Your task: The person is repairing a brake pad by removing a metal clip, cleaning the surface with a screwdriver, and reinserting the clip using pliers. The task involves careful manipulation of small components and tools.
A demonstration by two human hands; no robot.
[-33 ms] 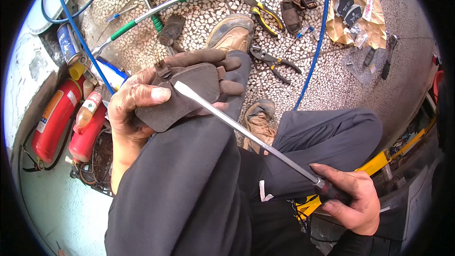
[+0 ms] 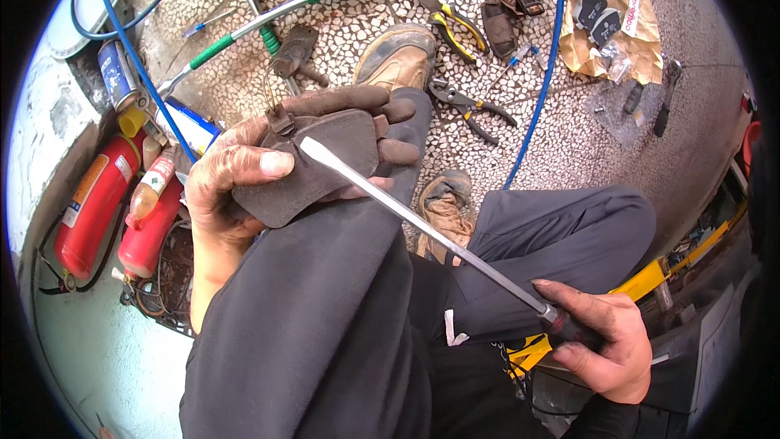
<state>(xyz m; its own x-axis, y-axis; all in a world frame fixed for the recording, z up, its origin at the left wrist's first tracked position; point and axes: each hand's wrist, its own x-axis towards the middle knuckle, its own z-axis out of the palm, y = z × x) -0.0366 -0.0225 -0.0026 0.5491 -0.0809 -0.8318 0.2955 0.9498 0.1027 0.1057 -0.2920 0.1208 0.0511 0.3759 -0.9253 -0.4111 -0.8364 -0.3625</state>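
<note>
My left hand [image 2: 231,171] is closed around a dark, worn brake pad [image 2: 333,164]. The thumb presses on its face and the sooty fingers reach behind it. A small clip with a thin wire [image 2: 280,120] sits at the pad's upper edge. In my right hand [image 2: 613,349] is the dark handle of a long flat-blade screwdriver [image 2: 439,237]. Its shaft slants up and left, and the flat tip lies over the pad's face; whether it touches cannot be told. Beyond the left hand, a dark metal part with a pin [image 2: 295,50] rests on the floor.
Yellow-black pliers [image 2: 453,28], slip-joint pliers [image 2: 471,106], and a green-sleeved bar [image 2: 301,4] lie on the speckled floor. Dark pads sit on brown paper [image 2: 646,53] at far right. A blue hose [image 2: 538,106] crosses the floor. Red extinguishers [image 2: 93,207] stand left.
</note>
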